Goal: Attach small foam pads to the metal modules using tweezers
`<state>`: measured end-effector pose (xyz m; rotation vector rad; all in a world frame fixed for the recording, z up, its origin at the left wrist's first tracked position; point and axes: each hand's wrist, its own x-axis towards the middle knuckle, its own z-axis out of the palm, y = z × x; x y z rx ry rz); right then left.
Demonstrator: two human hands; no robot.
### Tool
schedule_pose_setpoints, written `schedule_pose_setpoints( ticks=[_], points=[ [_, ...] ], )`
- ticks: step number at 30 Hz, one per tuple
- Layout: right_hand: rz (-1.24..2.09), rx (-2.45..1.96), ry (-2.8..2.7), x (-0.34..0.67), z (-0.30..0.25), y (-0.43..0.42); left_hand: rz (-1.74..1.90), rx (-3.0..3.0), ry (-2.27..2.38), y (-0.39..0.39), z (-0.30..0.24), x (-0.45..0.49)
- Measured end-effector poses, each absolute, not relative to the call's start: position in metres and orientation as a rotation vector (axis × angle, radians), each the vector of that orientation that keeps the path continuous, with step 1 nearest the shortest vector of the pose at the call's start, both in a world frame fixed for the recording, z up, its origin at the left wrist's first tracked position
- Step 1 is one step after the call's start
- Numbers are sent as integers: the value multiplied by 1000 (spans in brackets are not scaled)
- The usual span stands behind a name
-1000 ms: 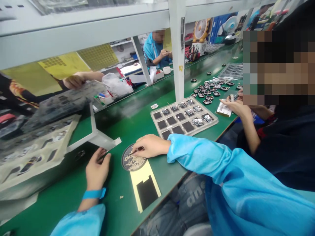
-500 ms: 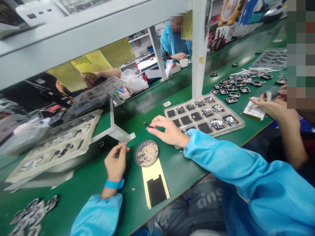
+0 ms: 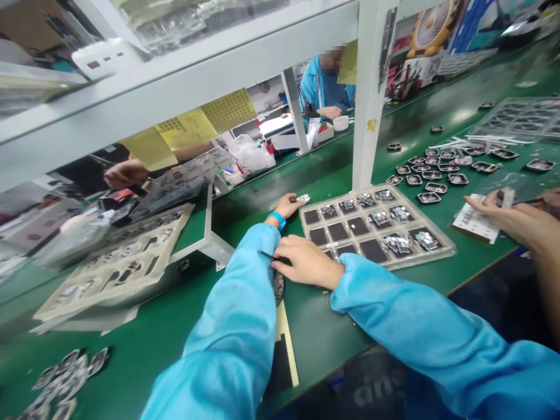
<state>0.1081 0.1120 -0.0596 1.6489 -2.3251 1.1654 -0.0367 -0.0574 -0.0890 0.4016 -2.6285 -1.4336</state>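
My left hand, with a blue wristband, reaches past the far left corner of the clear compartment tray. Its fingertips close on a small silvery-white part at the table surface. My right hand pinches dark tweezers, whose tip points left over my left sleeve. Several tray compartments hold small silvery parts; others show their dark bottoms. The round dish of small pale pieces is mostly hidden by my left forearm. A yellow sheet with a black patch lies nearer me, partly covered.
Several small dark-rimmed frames lie right of the tray's far side, others at front left. A metal post rises behind the tray. A co-worker's hand is at right. A pale tray sits on the left shelf.
My left hand has moved from beside the dish, up and right to the small silvery-white part. My right hand has turned slightly and lowered with the tweezers. The view has shifted a little.
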Motion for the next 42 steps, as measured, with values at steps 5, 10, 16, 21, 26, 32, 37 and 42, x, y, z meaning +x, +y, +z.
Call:
schedule_pose_setpoints(
  ticks=[5, 10, 16, 21, 26, 32, 37, 42],
  points=[
    [972, 1630, -2348, 108, -59, 114, -1392, 352, -2588, -60, -102, -44],
    [912, 1582, -2434, 107, -53, 118, -1618, 423, -2451, -67, -86, 1],
    [841, 1598, -2486, 107, -46, 123, -1971, 474, -2216, -80, -52, 139],
    [1015, 1603, -2356, 120, -34, 128, -2296, 606, -1737, -71, -48, 248],
    [1482, 1554, -2013, 138, -28, 130, -2296, 650, -1819, -60, -56, 279],
    [1596, 1747, -1971, 140, -45, 126, -2335, 593, -1829, -59, -52, 284],
    [1649, 1721, -1936, 140, -48, 125, -2356, 547, -1782, -55, -52, 286],
    [1638, 1712, -1942, 140, -46, 124, -2382, 533, -1745, -55, -56, 286]
  ],
)
